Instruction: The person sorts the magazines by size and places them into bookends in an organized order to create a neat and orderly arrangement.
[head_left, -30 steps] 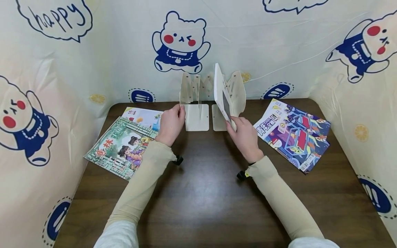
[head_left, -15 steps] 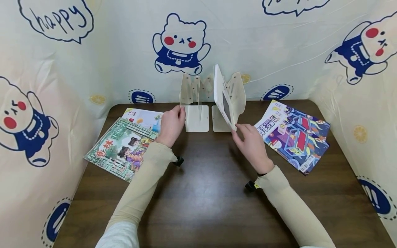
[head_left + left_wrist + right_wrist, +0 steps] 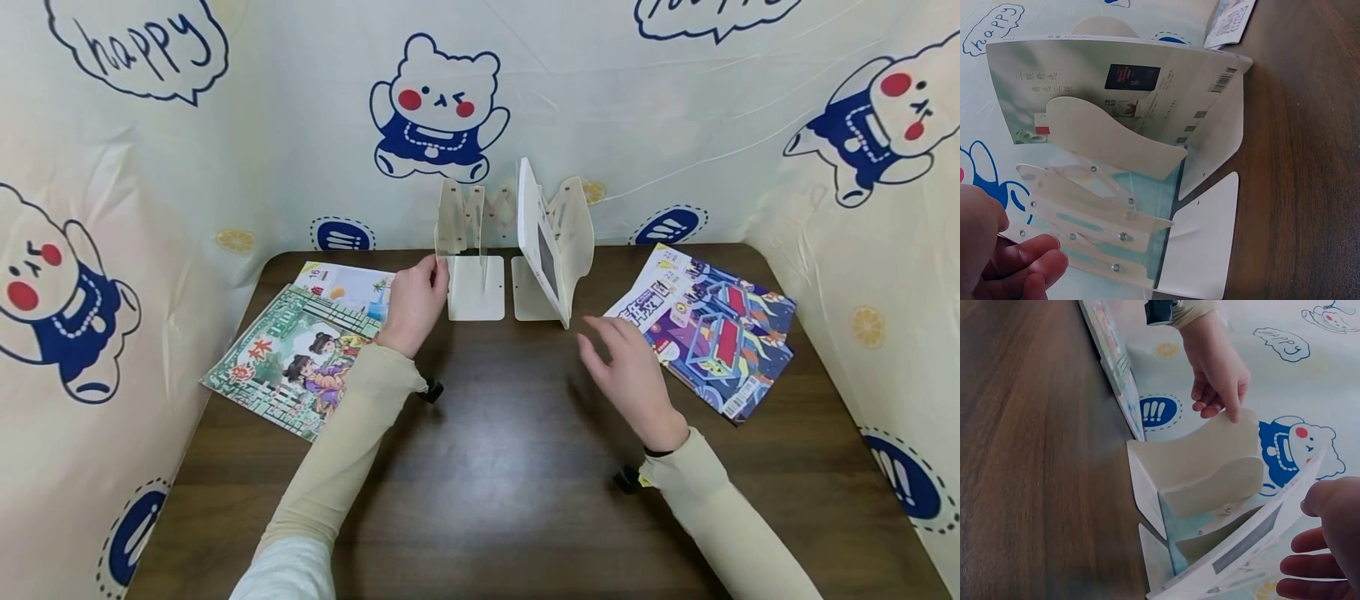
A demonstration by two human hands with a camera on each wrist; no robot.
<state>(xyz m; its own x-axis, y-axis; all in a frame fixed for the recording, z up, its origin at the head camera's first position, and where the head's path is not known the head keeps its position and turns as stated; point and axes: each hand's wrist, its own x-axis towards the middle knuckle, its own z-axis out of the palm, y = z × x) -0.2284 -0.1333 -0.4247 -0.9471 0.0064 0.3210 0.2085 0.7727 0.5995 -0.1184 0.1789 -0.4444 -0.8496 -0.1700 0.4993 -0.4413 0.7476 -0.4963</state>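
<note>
- My left hand [image 3: 415,304] pinches the cream rack [image 3: 477,287] at its end.
- My right hand [image 3: 628,375] hovers, fingers apart, near the white book [image 3: 531,218] (standing tilted).

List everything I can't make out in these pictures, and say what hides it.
Head view: most of the lower magazine, covered by the green magazine; the left hand also hides part of its right side.
Left wrist view: part of the book, behind a bookstand panel; its smallest print is too small to read.
Right wrist view: part of the right hand, cut off by the right edge.
</note>
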